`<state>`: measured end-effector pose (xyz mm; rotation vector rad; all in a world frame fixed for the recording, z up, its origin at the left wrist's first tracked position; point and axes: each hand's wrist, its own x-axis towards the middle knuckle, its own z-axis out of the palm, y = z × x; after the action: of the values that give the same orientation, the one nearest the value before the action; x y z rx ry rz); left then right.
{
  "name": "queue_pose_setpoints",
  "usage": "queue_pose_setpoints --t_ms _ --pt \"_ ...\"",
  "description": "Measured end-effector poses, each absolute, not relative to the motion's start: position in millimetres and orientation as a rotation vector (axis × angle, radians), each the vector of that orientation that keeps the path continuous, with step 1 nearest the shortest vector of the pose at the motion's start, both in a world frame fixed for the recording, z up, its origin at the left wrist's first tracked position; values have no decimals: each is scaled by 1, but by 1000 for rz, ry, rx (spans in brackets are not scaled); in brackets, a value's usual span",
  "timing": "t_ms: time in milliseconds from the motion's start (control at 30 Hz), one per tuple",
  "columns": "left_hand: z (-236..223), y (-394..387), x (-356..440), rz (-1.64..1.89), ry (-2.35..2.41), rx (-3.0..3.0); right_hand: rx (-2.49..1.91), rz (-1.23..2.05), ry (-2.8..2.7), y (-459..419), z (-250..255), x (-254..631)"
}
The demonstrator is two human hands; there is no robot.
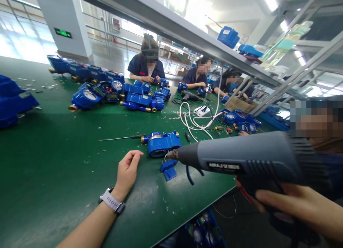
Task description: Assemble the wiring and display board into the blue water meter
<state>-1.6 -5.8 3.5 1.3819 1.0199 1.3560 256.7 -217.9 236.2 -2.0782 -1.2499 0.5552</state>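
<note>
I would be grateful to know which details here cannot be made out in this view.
All in the head view:
- Left hand: its palm, hidden by its curled pose.
- Right hand: some fingers, hidden behind the heat gun's grip.
- Heat gun: the end of its label, blurred.
- Blue housing at far left: cut off by the left edge.
- Low blue crate: cut off by the bottom edge.
</note>
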Motion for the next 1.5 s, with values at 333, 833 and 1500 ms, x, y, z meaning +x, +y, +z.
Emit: queue_pose_setpoints --t_ms 333,833,1500 --pt "2 -23 18 955 970 1765 -1699 694 -491 -245 170 343" --pt "16 -23 49 920 1038 1737 -1663 970 -315 -196 40 415" --pt "6 -21 54 965 932 1244 -2515 138 -891 -132 51 447"
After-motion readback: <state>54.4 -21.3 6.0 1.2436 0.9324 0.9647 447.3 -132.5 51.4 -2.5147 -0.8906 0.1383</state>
